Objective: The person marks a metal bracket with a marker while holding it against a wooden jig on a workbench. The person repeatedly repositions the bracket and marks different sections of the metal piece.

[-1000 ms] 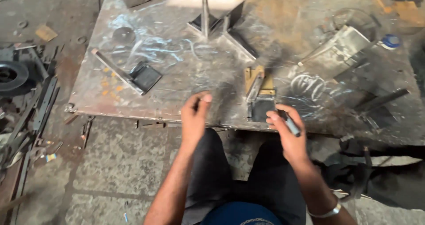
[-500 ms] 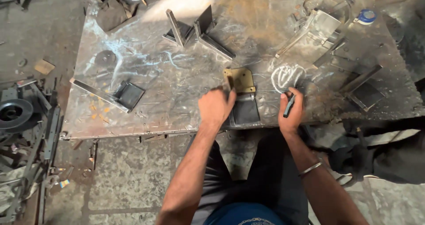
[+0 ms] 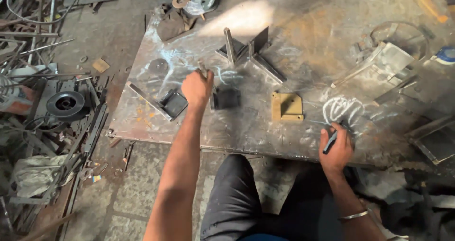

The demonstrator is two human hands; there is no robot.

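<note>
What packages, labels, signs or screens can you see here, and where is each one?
No screens, signs or readable labels.
Crumpled pale plastic bag: floor at left among metal scrap.
Round blue and white container: right edge, partly cut off; a package or not, I cannot tell.

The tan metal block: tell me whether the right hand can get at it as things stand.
Probably yes. The tan metal block lies flat on the steel table, bare surface between it and the right hand, though that hand already holds a dark marker.

Left arm stretched forward, left hand [image 3: 197,89] fisted, knuckles up. Right arm bent close to body, right hand [image 3: 336,148] curled in a grip, wrist low.
</note>
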